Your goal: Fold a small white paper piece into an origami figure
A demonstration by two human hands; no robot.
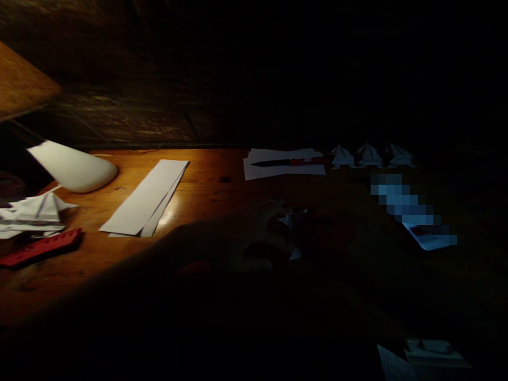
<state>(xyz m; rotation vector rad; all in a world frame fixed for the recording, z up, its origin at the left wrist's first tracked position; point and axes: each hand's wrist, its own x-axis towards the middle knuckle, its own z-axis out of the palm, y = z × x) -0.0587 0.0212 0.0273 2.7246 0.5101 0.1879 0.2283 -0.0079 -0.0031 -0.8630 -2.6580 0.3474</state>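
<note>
Both hands lie in deep shadow: the left hand [234, 238] and the right hand [329, 233] meet on a small folded paper piece [292, 221] low over the wooden tabletop [214, 185]; how tightly they grip, I cannot tell. Left of them lie folded paper strips [145, 198], beyond them a knife [288, 162] on paper sheets [283, 170].
</note>
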